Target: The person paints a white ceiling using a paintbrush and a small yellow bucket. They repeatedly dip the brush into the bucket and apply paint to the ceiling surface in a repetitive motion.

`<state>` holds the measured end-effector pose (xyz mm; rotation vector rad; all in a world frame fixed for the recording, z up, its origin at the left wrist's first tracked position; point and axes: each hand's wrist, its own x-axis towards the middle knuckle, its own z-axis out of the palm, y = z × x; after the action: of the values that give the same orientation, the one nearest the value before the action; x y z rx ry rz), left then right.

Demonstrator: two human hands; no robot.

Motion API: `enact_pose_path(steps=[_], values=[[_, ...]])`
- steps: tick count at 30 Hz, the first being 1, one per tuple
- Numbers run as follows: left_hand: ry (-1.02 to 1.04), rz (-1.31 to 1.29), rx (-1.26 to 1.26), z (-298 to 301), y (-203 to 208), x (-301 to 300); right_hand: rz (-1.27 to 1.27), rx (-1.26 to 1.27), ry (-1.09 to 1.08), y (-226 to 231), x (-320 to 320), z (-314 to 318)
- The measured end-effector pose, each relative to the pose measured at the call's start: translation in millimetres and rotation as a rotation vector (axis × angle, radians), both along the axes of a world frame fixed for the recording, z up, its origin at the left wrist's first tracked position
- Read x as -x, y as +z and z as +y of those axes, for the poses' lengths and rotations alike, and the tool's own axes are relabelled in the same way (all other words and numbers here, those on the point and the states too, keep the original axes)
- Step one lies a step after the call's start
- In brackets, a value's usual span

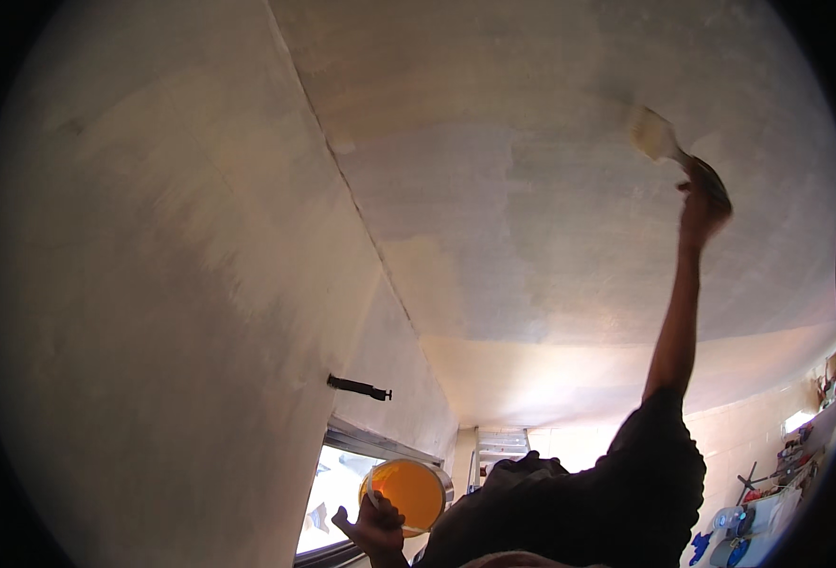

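Note:
My right arm stretches high toward the ceiling [456,189]. In that raised right hand [704,204], closed round its handle, is a wide flat paintbrush [654,135] with pale bristles. The bristles are at the ceiling surface, slightly blurred. Low down, my left hand [378,528] grips a bucket [413,494] whose inside looks orange-yellow. A pale strip, perhaps the bucket's handle, runs by the fingers, and the thumb sticks out to the left. Patches of lighter and darker grey cover the ceiling.
A wall [172,312] meets the ceiling along a dark seam. From this wall juts a short black bracket [359,387], above a bright window [334,492]. Behind my shoulder stands a metal ladder [501,445]. Assorted objects [739,519] crowd the lower right.

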<state>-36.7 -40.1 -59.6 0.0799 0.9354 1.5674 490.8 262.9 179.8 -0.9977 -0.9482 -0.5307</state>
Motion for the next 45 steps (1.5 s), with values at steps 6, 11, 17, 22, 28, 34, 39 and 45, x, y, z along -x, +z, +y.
enact_pose_path(steps=[6,11,17,22,28,34,39,45], values=[[0.016,-0.005,0.073,5,4,-5,0.074,-0.056,0.286,13,66,-16],[0.019,-0.051,0.016,-1,-7,-1,0.166,0.065,0.73,25,200,56],[0.14,-0.012,0.097,-7,5,-14,0.092,0.037,0.937,40,335,157],[0.246,0.043,0.178,-10,10,-21,-0.095,-0.039,0.722,42,372,199],[0.153,0.043,0.149,-2,8,-14,0.025,0.019,0.728,40,291,173],[0.06,0.058,0.105,-7,4,-7,0.097,-0.032,0.45,19,88,88],[0.04,-0.01,0.054,-3,4,-3,0.161,-0.055,0.098,19,2,-17],[0.044,-0.051,0.027,0,2,-3,0.038,0.005,0.308,26,84,4]])
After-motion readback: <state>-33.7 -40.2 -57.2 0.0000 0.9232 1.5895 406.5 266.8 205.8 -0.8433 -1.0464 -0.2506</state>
